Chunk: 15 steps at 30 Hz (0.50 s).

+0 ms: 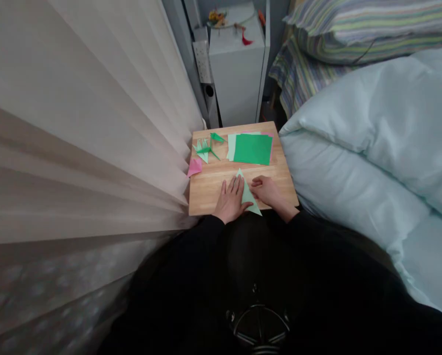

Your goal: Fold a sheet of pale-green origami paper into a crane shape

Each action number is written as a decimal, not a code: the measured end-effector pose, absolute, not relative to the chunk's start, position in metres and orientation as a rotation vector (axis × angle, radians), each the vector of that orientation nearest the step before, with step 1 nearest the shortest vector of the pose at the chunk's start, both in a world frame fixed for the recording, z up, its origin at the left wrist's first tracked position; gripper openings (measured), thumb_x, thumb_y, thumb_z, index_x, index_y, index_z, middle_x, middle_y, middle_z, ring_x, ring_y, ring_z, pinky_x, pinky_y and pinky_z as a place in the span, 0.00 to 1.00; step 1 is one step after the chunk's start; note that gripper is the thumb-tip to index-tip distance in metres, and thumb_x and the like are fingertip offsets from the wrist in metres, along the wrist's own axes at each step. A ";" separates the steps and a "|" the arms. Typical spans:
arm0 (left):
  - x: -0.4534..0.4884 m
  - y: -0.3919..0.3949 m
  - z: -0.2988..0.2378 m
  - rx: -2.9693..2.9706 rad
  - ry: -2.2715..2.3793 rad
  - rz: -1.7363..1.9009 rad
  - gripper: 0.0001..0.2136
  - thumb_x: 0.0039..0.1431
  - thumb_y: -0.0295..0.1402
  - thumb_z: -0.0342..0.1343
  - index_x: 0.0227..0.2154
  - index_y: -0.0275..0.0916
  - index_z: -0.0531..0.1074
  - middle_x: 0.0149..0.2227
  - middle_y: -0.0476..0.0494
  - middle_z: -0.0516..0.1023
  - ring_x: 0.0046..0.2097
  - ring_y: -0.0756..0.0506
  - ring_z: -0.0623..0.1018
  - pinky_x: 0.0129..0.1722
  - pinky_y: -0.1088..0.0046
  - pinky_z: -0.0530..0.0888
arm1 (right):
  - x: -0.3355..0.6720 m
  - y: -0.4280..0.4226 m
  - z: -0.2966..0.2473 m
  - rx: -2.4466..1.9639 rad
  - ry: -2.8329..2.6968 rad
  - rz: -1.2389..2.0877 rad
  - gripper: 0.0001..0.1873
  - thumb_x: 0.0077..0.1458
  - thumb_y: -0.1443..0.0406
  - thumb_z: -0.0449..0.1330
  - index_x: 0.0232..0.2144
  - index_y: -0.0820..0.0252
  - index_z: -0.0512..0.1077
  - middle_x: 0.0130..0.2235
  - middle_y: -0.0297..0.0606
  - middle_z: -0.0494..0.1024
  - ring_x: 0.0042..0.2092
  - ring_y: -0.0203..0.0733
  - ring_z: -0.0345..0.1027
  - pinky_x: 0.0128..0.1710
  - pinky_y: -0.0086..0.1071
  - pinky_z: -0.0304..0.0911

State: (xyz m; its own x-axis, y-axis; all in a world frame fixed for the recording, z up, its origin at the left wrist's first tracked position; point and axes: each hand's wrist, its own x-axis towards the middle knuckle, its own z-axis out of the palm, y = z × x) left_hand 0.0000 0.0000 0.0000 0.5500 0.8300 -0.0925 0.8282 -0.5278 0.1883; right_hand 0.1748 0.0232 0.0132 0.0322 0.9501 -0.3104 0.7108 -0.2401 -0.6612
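The left hand (231,198) lies flat with its fingers spread, released rather than gripping, across the left part of a pale green paper (247,195), presumably weighting it so that it cannot slide on the wooden tabletop (208,198). Its thumb reaches over the near part of the paper, which probably steadies that end too. The right hand (264,190) rests just beside the paper's right edge with fingers loosely curled; whether it pinches the edge I cannot tell. The paper is at the near side of the tabletop, between the hands, likely put there for easy reach, while the stack of sheets (253,149) at the far right and the folded green pieces (210,149) at the far left seem set aside to leave working room, as does a folded pink piece (195,166) at the left edge. The pale green paper shows as a narrow triangle, one sharp tip pointing far, its near right corner jutting past the tabletop's near edge; its left side is hidden under the fingers.
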 end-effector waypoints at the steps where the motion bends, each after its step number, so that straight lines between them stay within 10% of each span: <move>1: 0.001 -0.001 -0.001 2.586 1.410 0.014 0.39 0.72 0.50 0.45 0.75 0.28 0.44 0.77 0.28 0.46 0.78 0.35 0.45 0.75 0.45 0.43 | 0.173 0.023 0.010 -1.997 -1.646 1.070 0.18 0.63 0.68 0.62 0.54 0.67 0.75 0.45 0.50 0.86 0.37 0.42 0.82 0.37 0.32 0.75; 15: 0.000 0.007 -0.003 2.227 1.445 0.500 0.36 0.71 0.45 0.50 0.73 0.29 0.48 0.75 0.24 0.54 0.75 0.36 0.58 0.72 0.53 0.58 | 0.179 0.019 0.013 -1.827 -1.685 1.160 0.10 0.55 0.66 0.64 0.22 0.61 0.75 0.23 0.33 0.76 0.28 0.37 0.68 0.29 0.29 0.59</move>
